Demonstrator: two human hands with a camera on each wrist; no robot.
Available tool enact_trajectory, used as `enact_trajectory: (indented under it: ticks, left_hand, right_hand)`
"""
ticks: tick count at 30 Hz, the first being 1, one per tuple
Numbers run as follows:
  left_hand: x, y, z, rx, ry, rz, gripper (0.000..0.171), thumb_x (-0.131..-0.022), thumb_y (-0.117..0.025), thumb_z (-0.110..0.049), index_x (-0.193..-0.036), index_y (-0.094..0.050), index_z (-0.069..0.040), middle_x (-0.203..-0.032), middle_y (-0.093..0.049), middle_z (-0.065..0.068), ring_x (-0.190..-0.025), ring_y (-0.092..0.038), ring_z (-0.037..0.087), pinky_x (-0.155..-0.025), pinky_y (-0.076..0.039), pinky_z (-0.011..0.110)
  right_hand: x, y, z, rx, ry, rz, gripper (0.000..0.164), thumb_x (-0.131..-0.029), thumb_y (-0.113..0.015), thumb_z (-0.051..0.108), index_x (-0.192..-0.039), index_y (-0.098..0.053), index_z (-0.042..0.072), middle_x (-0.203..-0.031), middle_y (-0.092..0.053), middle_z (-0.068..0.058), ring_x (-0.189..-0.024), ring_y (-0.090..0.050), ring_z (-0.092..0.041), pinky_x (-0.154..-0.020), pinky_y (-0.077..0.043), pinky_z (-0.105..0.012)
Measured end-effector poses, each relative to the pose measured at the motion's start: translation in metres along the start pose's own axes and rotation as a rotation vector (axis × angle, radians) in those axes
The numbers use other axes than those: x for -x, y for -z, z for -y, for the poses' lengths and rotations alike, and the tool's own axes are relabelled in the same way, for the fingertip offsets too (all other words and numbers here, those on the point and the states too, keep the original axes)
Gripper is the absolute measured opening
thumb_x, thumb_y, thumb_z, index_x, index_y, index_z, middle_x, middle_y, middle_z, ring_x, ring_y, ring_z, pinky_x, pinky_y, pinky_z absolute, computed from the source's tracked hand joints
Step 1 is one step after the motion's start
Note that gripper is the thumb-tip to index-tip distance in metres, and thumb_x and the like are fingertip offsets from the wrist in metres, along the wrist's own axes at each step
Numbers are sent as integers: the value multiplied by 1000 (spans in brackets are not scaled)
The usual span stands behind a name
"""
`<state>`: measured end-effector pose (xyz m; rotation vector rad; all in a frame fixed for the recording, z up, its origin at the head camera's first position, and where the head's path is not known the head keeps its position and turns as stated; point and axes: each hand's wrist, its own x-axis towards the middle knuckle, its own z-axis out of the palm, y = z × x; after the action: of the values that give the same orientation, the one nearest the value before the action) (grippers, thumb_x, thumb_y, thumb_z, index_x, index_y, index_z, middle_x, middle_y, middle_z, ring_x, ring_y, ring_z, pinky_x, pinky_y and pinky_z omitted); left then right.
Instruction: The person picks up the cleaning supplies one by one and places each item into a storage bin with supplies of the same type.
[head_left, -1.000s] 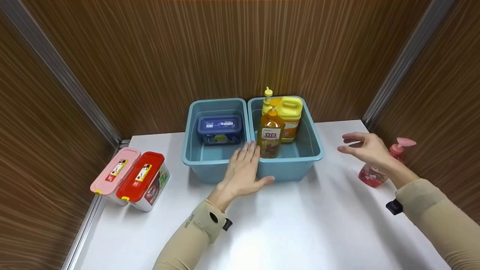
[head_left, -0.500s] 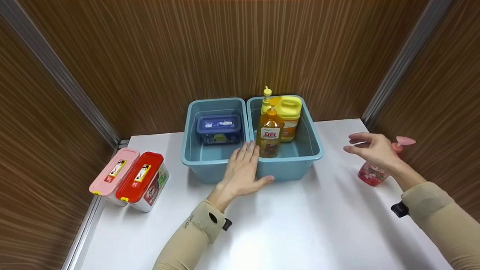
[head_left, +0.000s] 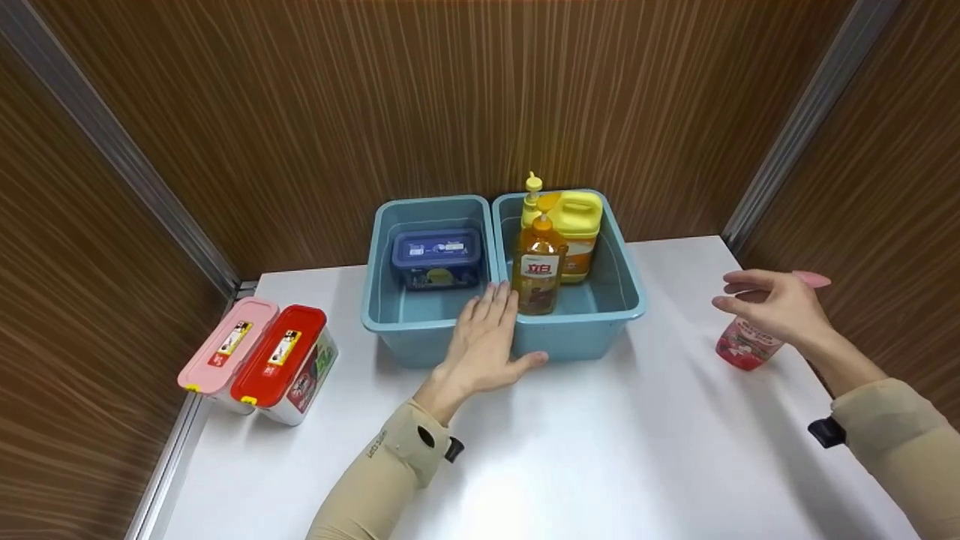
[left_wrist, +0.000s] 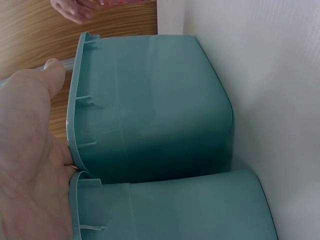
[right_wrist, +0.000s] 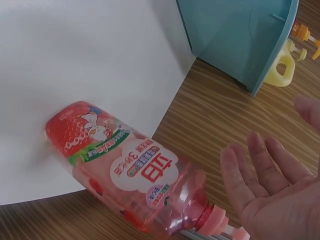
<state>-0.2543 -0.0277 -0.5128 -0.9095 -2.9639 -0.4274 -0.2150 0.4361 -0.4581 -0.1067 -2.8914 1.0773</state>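
Observation:
My left hand [head_left: 484, 341] lies with straight fingers across the adjoining front rims of two blue-green bins, the left bin [head_left: 416, 343] and the right bin [head_left: 581, 341]. Over on the right, my right hand [head_left: 784, 306] hovers with loosely bent fingers and nothing between them. Just beyond it stands a pink pump bottle of dish soap [head_left: 745, 346], partly hidden by the hand in the head view. From the right wrist, a gap shows between the fingertips [right_wrist: 230, 155] and the bottle's pump neck [right_wrist: 214, 220].
Inside the left bin sits a dark blue lidded box [head_left: 439, 259]. The right bin holds an amber pump bottle [head_left: 540, 274], a yellow jug [head_left: 581, 225] and a yellow-topped pump bottle [head_left: 533, 184]. Pink-lidded [head_left: 231, 341] and red-lidded boxes [head_left: 281, 356] stand at left. Wood-patterned panels enclose the white table.
My right hand has moved rightward, from beside the pink bottle to in front of its upper part. My left hand stays on the bin rims.

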Motion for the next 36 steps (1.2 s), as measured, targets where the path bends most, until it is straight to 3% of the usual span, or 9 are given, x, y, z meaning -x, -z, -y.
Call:
enact_trajectory:
  ticks: [8, 11, 14, 17, 20, 26, 31, 36]
  left_hand:
    - [0, 0, 1, -9, -2, -12, 115, -103, -50, -83, -178, -22, -1, -189, -15, 19, -178, -17, 39, -145, -19, 58]
    - [0, 0, 0, -12, 1, -7, 115, -103, -48, -85, -179, -21, -2, -190, -15, 19, -178, -16, 39, -145, -18, 58]
    - [0, -1, 0, -7, 2, 1, 115, -103, -51, -82, -179, -20, -2, -190, -14, 19, -178, -16, 39, -145, -18, 58]
    - [0, -1, 0, -2, 2, 7, 114, -104, -52, -81, -179, -19, -2, -190, -13, 19, -178, -15, 39, -145, -18, 58]
    - [0, -1, 0, 3, 2, 7, 114, -104, -52, -81, -179, -19, -2, -190, -14, 18, -179, -15, 39, -145, -17, 58]
    - [0, 0, 0, -2, -6, -6, 112, -104, -53, -80, -179, -22, -2, -189, -17, 19, -178, -16, 39, -144, -19, 58]
    - [-1, 0, 0, -24, -6, -5, 115, -104, -47, -84, -179, -20, -3, -190, -16, 18, -178, -16, 38, -145, -19, 58]
    - [0, -1, 0, -16, -13, -13, 114, -104, -51, -82, -179, -22, -1, -189, -17, 20, -178, -17, 40, -144, -20, 59]
  right_hand:
    - [10, 5, -11, 11, -4, -41, 59, -102, -85, 39, -143, -73, -1, -137, -78, -31, -87, -62, 23, -76, -48, -2]
    - [12, 6, -14, 14, -6, -57, 58, -101, -86, 39, -142, -74, 0, -132, -82, -25, -87, -62, 23, -76, -48, -3]
    - [14, 8, -18, 5, -9, -68, 58, -100, -87, 39, -140, -75, -1, -114, -87, 1, -86, -64, 22, -75, -49, -3]
    - [17, 10, -23, -15, -7, -79, 55, -100, -87, 36, -139, -76, -2, -102, -77, 29, -85, -65, 23, -74, -51, -3]
    - [20, 11, -27, -39, -9, -92, 52, -100, -87, 32, -137, -76, -4, -94, -68, 42, -84, -65, 24, -72, -52, -4]
    - [25, 13, -36, -67, -51, -106, 52, -101, -86, 29, -138, -75, -6, -88, -65, 46, -83, -65, 24, -72, -52, -4]
    - [27, 15, -40, -65, -70, -123, 57, -101, -86, 31, -140, -73, -8, -96, -59, 46, -84, -62, 26, -73, -51, -2]
    - [29, 15, -43, -86, -64, -140, 56, -100, -88, 29, -138, -73, -10, -96, -62, 48, -84, -63, 28, -72, -52, -2]
